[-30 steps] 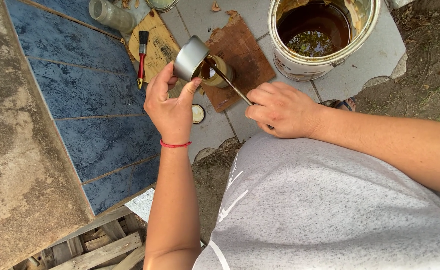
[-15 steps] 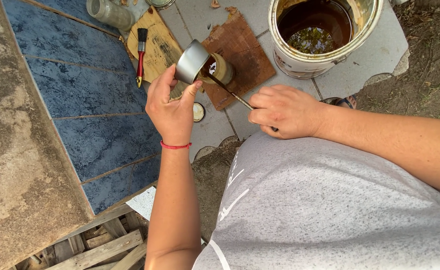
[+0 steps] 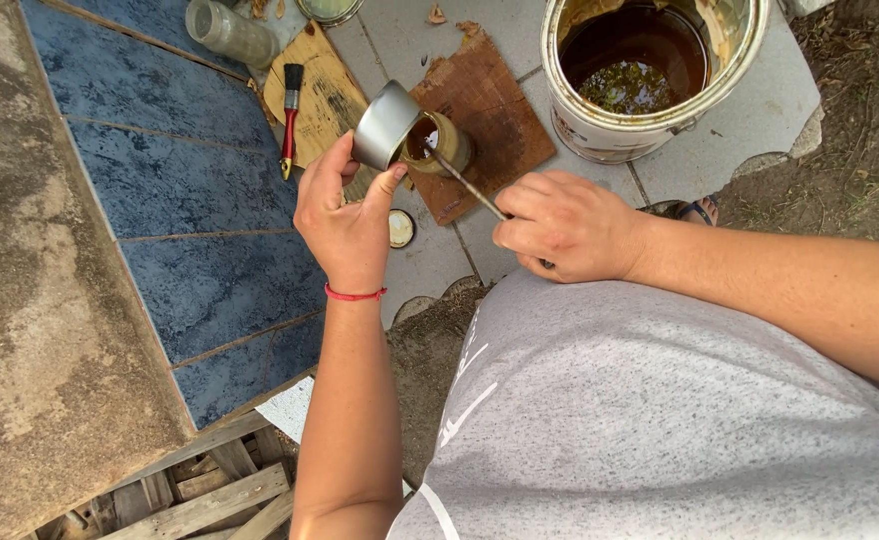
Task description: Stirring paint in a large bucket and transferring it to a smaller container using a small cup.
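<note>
My left hand (image 3: 345, 215), with a red band at the wrist, holds a small grey metal tin (image 3: 385, 125) tilted over a small open jar (image 3: 442, 142). That jar stands on a brown board (image 3: 490, 115) and has brown liquid inside. My right hand (image 3: 565, 225) grips a thin stick (image 3: 465, 182) whose tip reaches into the jar's mouth. Both hands hover over pale paving tiles.
A large white bucket (image 3: 650, 130) of dark brown liquid stands at the top right. A red-handled paintbrush (image 3: 290, 115) lies on a wooden offcut, beside a clear glass jar (image 3: 228, 32). A round lid (image 3: 400, 228) lies on the tiles. Blue tiles (image 3: 190, 230) and concrete fill the left.
Both hands and the tilted tin stay in nearly the same place over the jar; only the view has shifted slightly.
</note>
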